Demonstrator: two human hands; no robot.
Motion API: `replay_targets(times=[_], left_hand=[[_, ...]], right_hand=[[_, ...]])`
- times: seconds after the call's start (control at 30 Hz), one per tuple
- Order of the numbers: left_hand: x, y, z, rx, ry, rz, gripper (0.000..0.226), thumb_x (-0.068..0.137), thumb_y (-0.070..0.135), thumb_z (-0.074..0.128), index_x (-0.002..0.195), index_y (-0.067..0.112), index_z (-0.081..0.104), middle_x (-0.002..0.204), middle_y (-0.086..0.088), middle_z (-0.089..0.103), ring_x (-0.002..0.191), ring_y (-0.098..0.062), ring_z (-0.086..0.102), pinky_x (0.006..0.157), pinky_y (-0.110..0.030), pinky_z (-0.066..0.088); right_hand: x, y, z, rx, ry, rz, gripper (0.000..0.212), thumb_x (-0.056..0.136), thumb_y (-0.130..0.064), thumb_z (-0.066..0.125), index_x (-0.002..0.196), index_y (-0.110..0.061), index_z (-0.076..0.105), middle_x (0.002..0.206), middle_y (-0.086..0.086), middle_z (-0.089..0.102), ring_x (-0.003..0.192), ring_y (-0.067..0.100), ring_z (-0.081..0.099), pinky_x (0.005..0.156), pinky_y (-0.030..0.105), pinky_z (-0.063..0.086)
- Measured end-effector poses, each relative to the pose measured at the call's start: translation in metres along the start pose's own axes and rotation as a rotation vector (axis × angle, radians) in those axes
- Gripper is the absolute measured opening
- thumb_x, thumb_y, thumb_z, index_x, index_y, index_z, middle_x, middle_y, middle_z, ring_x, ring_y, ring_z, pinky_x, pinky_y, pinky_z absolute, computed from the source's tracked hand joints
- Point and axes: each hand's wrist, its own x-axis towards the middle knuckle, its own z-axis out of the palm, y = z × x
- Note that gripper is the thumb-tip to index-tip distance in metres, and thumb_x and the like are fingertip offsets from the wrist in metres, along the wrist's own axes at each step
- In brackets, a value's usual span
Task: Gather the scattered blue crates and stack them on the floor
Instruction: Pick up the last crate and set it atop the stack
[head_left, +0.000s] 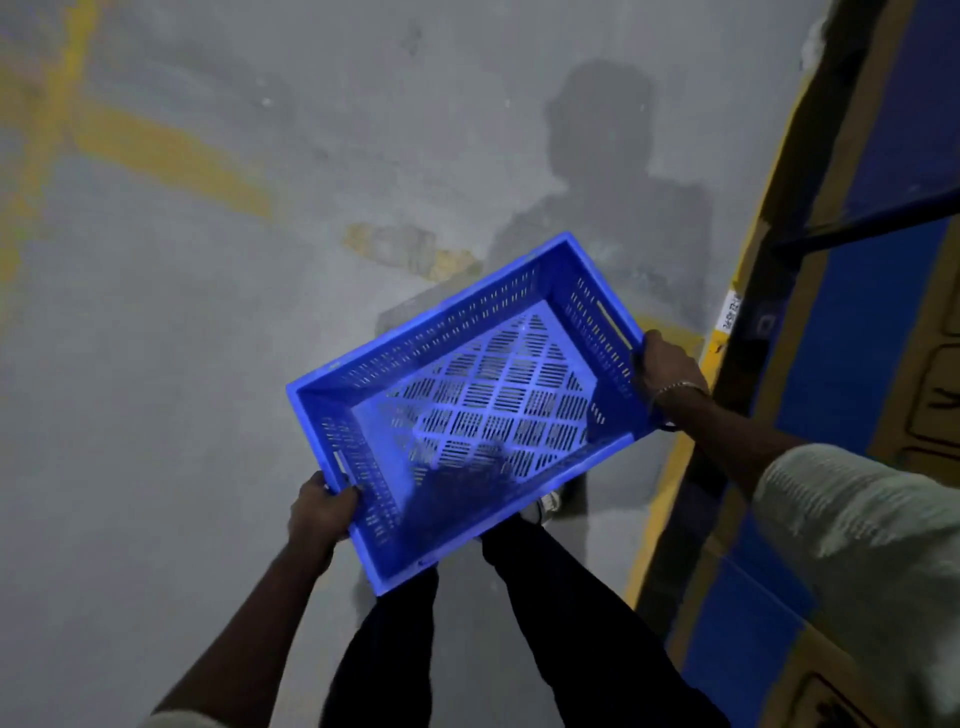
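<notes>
An empty blue crate (467, 410) with slotted walls and a lattice bottom hangs in the air above the grey floor, turned at an angle in front of my legs. My left hand (319, 512) grips its near-left short end at the handle slot. My right hand (667, 371), with a bracelet on the wrist, grips the far-right short end. No other blue crate shows in this view.
Grey concrete floor (182, 389) with worn yellow lines (171, 161) spreads left and ahead. On the right stands a rack with a yellow-edged upright (670, 483), blue panels and cardboard boxes (930, 395). My dark-trousered legs and one shoe (545, 506) are below the crate.
</notes>
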Motion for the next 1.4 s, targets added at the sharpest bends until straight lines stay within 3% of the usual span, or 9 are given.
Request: replay_targets(times=[0.17, 0.37, 0.53, 0.73, 0.87, 0.97, 1.07, 1.2, 1.4], left_hand=[[-0.121, 0.005, -0.121, 0.14, 0.109, 0.04, 0.052, 0.081, 0.041, 0.066, 0.124, 0.011, 0.06, 0.116, -0.023, 0.071, 0.104, -0.045, 0.069, 0.091, -0.048, 0.055], [-0.229, -0.015, -0.259, 0.068, 0.242, 0.039, 0.046, 0.094, 0.033, 0.061, 0.131, 0.007, 0.054, 0.123, -0.029, 0.067, 0.113, -0.047, 0.065, 0.092, -0.047, 0.05], [-0.293, -0.044, -0.347, -0.291, 0.213, 0.058, 0.067, 0.07, 0.046, 0.049, 0.124, 0.007, 0.056, 0.118, -0.025, 0.068, 0.107, -0.043, 0.066, 0.087, -0.044, 0.052], [-0.297, -0.089, -0.434, -0.614, 0.254, 0.121, 0.05, 0.066, 0.028, 0.063, 0.115, 0.018, 0.063, 0.112, -0.016, 0.072, 0.096, -0.035, 0.071, 0.088, -0.053, 0.06], [-0.309, -0.109, -0.493, -0.897, 0.214, 0.219, 0.038, 0.082, 0.005, 0.07, 0.119, 0.011, 0.072, 0.115, -0.023, 0.075, 0.093, -0.038, 0.073, 0.085, -0.053, 0.061], [-0.32, -0.122, -0.536, -1.099, 0.083, 0.313, 0.037, 0.084, 0.02, 0.074, 0.12, 0.013, 0.076, 0.116, -0.019, 0.077, 0.097, -0.038, 0.073, 0.085, -0.051, 0.061], [-0.32, -0.12, -0.574, -1.221, 0.012, 0.3, 0.023, 0.089, 0.022, 0.068, 0.106, 0.01, 0.077, 0.095, -0.012, 0.079, 0.072, -0.028, 0.074, 0.063, -0.032, 0.06], [-0.303, -0.111, -0.626, -1.279, -0.062, 0.201, 0.022, 0.086, 0.027, 0.066, 0.086, 0.009, 0.078, 0.081, -0.012, 0.076, 0.059, -0.032, 0.07, 0.057, -0.035, 0.057], [-0.261, -0.098, -0.701, -1.344, -0.006, 0.161, 0.02, 0.079, 0.028, 0.07, 0.082, 0.01, 0.076, 0.078, -0.011, 0.075, 0.057, -0.032, 0.068, 0.055, -0.037, 0.056]], right_hand=[[-0.112, -0.074, -0.082, 0.031, -0.012, -0.053, 0.032, 0.094, -0.026, 0.057, 0.112, -0.002, 0.046, 0.107, 0.027, 0.063, 0.092, 0.047, 0.062, 0.066, 0.041, 0.043], [-0.242, -0.159, -0.168, 0.094, 0.061, -0.099, 0.031, 0.099, -0.029, 0.051, 0.108, 0.001, 0.049, 0.103, 0.032, 0.062, 0.094, 0.05, 0.06, 0.07, 0.045, 0.042], [-0.332, -0.221, -0.228, 0.15, 0.098, -0.143, 0.034, 0.1, -0.031, 0.053, 0.107, 0.002, 0.052, 0.106, 0.034, 0.062, 0.101, 0.051, 0.059, 0.079, 0.047, 0.044], [-0.404, -0.307, -0.268, 0.179, 0.146, -0.167, 0.035, 0.101, -0.034, 0.05, 0.108, -0.001, 0.052, 0.111, 0.032, 0.062, 0.104, 0.047, 0.06, 0.085, 0.045, 0.046], [-0.429, -0.362, -0.284, 0.144, 0.169, -0.204, 0.036, 0.101, -0.035, 0.048, 0.109, -0.001, 0.055, 0.115, 0.031, 0.063, 0.108, 0.046, 0.061, 0.087, 0.043, 0.047], [-0.437, -0.405, -0.306, 0.055, 0.175, -0.258, 0.038, 0.1, -0.04, 0.047, 0.109, -0.004, 0.058, 0.113, 0.028, 0.065, 0.105, 0.044, 0.062, 0.085, 0.042, 0.048], [-0.437, -0.459, -0.331, -0.043, 0.156, -0.299, 0.042, 0.099, -0.04, 0.047, 0.117, -0.005, 0.059, 0.121, 0.027, 0.063, 0.11, 0.043, 0.061, 0.089, 0.042, 0.048], [-0.433, -0.541, -0.354, -0.119, 0.106, -0.309, 0.044, 0.096, -0.034, 0.05, 0.128, -0.005, 0.056, 0.132, 0.025, 0.057, 0.117, 0.042, 0.058, 0.095, 0.042, 0.047], [-0.404, -0.665, -0.361, -0.129, 0.071, -0.39, 0.046, 0.095, -0.037, 0.048, 0.129, -0.008, 0.055, 0.134, 0.023, 0.057, 0.119, 0.041, 0.057, 0.096, 0.042, 0.048]])
